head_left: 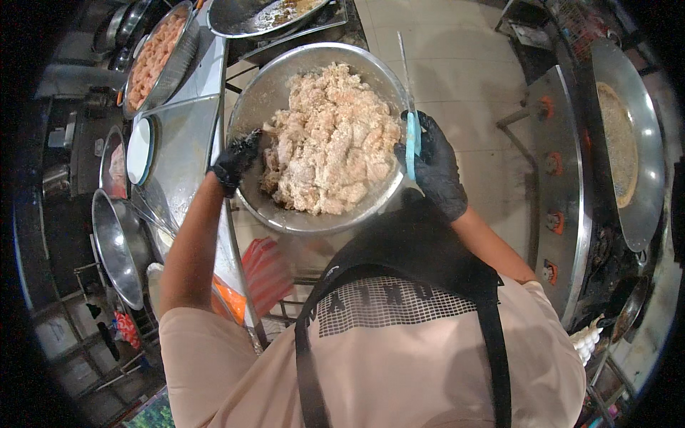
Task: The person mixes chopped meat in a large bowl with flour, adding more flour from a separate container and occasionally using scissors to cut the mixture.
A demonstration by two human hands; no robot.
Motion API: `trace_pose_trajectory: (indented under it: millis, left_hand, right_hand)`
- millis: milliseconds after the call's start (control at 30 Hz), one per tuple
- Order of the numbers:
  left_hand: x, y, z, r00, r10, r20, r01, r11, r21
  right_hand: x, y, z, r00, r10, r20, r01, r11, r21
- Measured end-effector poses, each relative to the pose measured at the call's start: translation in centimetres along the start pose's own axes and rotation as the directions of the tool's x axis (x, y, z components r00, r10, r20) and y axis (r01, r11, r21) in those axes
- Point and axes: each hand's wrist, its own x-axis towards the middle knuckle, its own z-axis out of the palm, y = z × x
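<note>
A large round metal bowl (258,91) is held in front of me, off the edge of the counter and above the floor tiles. Heaped inside are pale chicken pieces (335,143) covered in flaky, floury coating. My left hand (235,162), in a black glove dusted with coating, is closed over the bowl's left rim with its fingertips inside. On the opposite rim my right hand (439,171), also black-gloved, grips the bowl together with a turquoise-handled utensil (412,143). Its thin metal shaft points away from me; the exact kind is unclear.
On the left, a steel counter (182,135) carries a tub of raw pink meat (158,60), a white round lid (140,151) and a whisk (153,214). A wok (264,16) sits beyond the bowl. To the right stands a stove (567,178) with a large oil-filled wok (646,157).
</note>
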Motion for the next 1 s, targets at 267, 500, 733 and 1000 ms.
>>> trace_pose_trajectory:
  millis: [267, 500, 733, 1000]
  left_hand:
    - [9.2, -0.9, 7.1, 0.936, 0.117, 0.332, 0.165, 0.686, -0.708]
    - [3.8, 4.3, 9.7, 0.918, 0.266, 0.293, 0.071, 0.619, -0.782]
    - [-1.6, 9.6, 7.0, 0.893, 0.443, 0.082, -0.431, 0.893, -0.132]
    - [-5.0, 14.0, 7.1, 0.887, 0.424, 0.182, -0.427, 0.904, -0.020]
  right_hand:
    - [0.4, 0.5, -0.1, 0.999, -0.046, -0.004, 0.044, 0.982, -0.182]
    - [0.4, -0.3, 0.0, 0.997, -0.077, -0.003, 0.077, 0.995, -0.069]
    - [1.0, 0.3, 0.0, 0.994, -0.112, -0.011, 0.110, 0.987, -0.118]
    - [0.7, -0.7, 0.0, 0.998, -0.059, -0.009, 0.058, 0.998, -0.034]
